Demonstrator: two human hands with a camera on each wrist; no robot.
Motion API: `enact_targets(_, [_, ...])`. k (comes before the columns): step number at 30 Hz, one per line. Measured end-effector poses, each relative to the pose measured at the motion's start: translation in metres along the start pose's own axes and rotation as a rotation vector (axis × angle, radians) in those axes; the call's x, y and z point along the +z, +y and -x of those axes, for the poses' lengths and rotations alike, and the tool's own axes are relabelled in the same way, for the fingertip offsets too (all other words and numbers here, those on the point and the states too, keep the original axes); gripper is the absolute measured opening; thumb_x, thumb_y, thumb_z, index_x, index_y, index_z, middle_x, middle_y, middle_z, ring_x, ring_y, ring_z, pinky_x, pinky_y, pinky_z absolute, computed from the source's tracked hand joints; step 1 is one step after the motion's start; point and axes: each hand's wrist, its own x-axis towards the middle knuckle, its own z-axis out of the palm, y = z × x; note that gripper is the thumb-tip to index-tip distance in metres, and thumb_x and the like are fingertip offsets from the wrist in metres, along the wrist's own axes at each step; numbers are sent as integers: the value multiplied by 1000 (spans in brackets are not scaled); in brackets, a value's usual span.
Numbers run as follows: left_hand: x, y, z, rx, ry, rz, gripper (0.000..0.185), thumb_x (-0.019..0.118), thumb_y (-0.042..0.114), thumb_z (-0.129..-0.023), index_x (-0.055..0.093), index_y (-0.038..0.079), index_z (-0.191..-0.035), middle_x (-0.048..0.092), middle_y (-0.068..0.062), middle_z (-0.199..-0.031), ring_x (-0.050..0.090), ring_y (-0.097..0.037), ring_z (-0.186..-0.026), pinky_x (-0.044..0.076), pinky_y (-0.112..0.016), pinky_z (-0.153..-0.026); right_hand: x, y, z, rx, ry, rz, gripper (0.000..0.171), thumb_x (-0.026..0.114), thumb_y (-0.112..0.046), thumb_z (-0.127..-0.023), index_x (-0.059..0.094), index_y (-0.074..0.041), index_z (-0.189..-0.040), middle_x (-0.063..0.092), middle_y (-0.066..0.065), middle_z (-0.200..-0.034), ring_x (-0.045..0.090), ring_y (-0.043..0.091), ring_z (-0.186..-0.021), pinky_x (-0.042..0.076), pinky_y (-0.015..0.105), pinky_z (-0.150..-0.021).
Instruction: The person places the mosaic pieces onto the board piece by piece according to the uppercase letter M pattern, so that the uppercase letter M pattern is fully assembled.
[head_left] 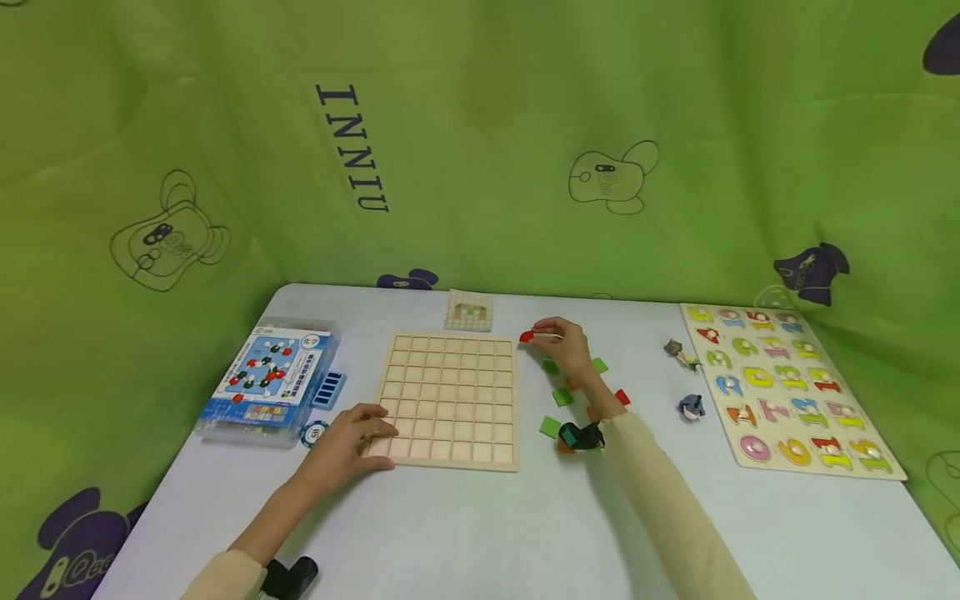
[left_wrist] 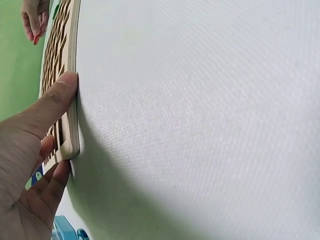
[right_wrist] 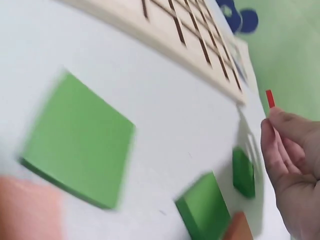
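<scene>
A bare wooden grid board (head_left: 450,400) lies flat in the middle of the table. My left hand (head_left: 372,431) rests on its near left corner with straight fingers. In the left wrist view the thumb (left_wrist: 56,102) presses against the board's edge (left_wrist: 75,60). My right hand (head_left: 546,337) hovers just past the board's far right corner and pinches a small red tile (head_left: 527,336), seen edge-on as the red tile (right_wrist: 270,98) in the right wrist view. Green tiles (head_left: 562,396) and red ones lie loose under and beside that hand; a large green tile (right_wrist: 80,145) shows blurred.
A pattern card (head_left: 468,311) lies behind the board. A blue boxed kit (head_left: 270,379) sits at the left. At the right are a number puzzle board (head_left: 787,387) and two small figures (head_left: 692,407). Green cloth walls surround the table.
</scene>
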Motion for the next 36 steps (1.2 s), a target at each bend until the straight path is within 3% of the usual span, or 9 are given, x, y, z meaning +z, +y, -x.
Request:
enact_targets(10, [-1, 1, 2, 8, 13, 8, 40, 84, 28, -68, 72, 14, -104, 57, -11, -125, 50, -37, -117, 42, -54, -95, 32, -11, 17, 18, -6, -127, 31, 69, 3, -84, 61, 5, -114, 64, 21, -113, 67, 26, -95, 53, 22, -75])
enact_targets(23, [-9, 1, -5, -3, -86, 52, 35, 85, 18, -69, 72, 13, -102, 56, -13, -121, 51, -38, -114, 41, -54, -95, 75, -19, 31, -61, -45, -155, 30, 71, 2, -83, 62, 4, -111, 65, 20, -109, 66, 27, -93, 53, 23, -73])
enact_targets(30, [-11, 6, -10, -43, -97, 43, 34, 86, 16, -67, 73, 13, -98, 57, -13, -119, 51, -38, -112, 41, -53, -95, 94, -24, 32, -79, -62, -199, 29, 70, 3, -83, 62, 5, -111, 65, 21, -110, 65, 32, -96, 54, 28, -78])
enact_targets(36, [-11, 12, -12, -85, -90, 36, 34, 88, 14, -62, 74, 12, -93, 58, -12, -114, 53, -36, -107, 43, -51, -91, 106, -40, 42, -161, -102, -200, 28, 67, 10, -83, 58, 14, -110, 63, 29, -108, 63, 42, -93, 54, 38, -77])
